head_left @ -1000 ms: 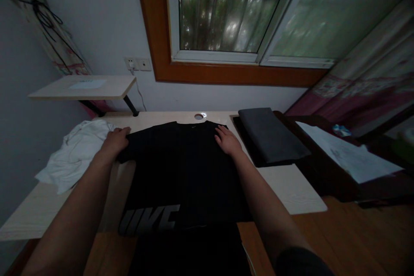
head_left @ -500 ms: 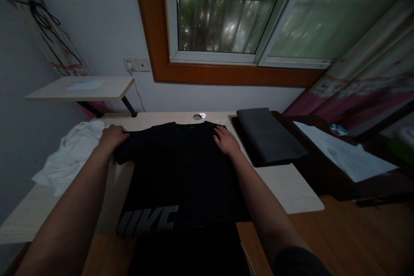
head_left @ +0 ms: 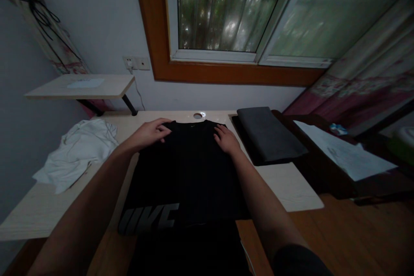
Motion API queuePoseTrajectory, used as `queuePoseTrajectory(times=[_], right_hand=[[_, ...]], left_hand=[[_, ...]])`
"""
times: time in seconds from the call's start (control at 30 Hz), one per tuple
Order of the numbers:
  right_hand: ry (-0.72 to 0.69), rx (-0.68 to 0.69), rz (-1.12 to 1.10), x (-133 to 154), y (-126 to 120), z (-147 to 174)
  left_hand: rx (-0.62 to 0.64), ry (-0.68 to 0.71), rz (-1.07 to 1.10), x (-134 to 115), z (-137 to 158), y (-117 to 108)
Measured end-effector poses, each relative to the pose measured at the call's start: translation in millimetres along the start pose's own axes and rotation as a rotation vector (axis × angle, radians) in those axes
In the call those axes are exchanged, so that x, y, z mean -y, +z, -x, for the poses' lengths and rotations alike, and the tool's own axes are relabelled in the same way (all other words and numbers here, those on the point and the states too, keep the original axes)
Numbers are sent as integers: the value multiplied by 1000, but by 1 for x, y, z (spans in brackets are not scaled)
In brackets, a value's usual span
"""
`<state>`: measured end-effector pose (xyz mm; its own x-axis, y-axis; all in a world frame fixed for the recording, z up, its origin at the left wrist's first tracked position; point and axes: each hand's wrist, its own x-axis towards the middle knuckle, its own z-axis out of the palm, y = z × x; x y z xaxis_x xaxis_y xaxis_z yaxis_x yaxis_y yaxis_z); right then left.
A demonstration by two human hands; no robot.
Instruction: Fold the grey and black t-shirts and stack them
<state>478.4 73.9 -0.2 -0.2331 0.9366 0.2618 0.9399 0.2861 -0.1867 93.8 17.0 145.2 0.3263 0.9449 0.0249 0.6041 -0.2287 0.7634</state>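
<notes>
A black T-shirt [head_left: 194, 168] lies spread out, its neckline toward the wall and large grey letters near its lower left hem. My left hand [head_left: 152, 133] rests at the shirt's left shoulder, beside the collar, with fingers apart; the left sleeve no longer sticks out to the side. My right hand [head_left: 226, 139] lies open on the right shoulder, fingers flat on the fabric. The shirt's lower edge reaches the table's near edge, and dark clothing below it blends in. A crumpled white cloth [head_left: 84, 146] sits left of my left forearm.
The pale wooden table [head_left: 291, 187] carries a folded dark grey item [head_left: 268, 133] on the right. A raised shelf [head_left: 110, 86] stands at the back left. Beyond the right side, a white sheet [head_left: 339, 148] lies on a dark surface. A window [head_left: 233, 21] is ahead.
My left hand has moved right from the outstretched sleeve to near the collar, and the left sleeve has folded inward. My right hand stays in place on the shirt.
</notes>
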Motion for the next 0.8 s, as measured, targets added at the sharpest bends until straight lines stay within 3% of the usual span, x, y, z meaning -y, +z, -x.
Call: queuePoseTrajectory(times=[0.03, 0.1, 0.27, 0.33, 0.5, 0.6, 0.8], right_hand=[[2, 0, -3, 0, 0, 0], [4, -3, -10, 0, 0, 0], [-2, -11, -6, 1, -2, 1], [-3, -16, -3, 1, -2, 1], [-4, -20, -6, 3, -4, 2], [-6, -32, -11, 5, -5, 3], [-9, -82, -34, 5, -6, 6]], left_hand=[[91, 57, 71, -3, 3, 8], [104, 117, 143, 2, 9, 18], [-289, 56, 77, 53, 30, 14], [-327, 67, 14, 76, 44, 11], [-232, 236, -201, 122, 83, 17], [-207, 259, -332, 142, 96, 23], [-188, 293, -392, 150, 100, 26]])
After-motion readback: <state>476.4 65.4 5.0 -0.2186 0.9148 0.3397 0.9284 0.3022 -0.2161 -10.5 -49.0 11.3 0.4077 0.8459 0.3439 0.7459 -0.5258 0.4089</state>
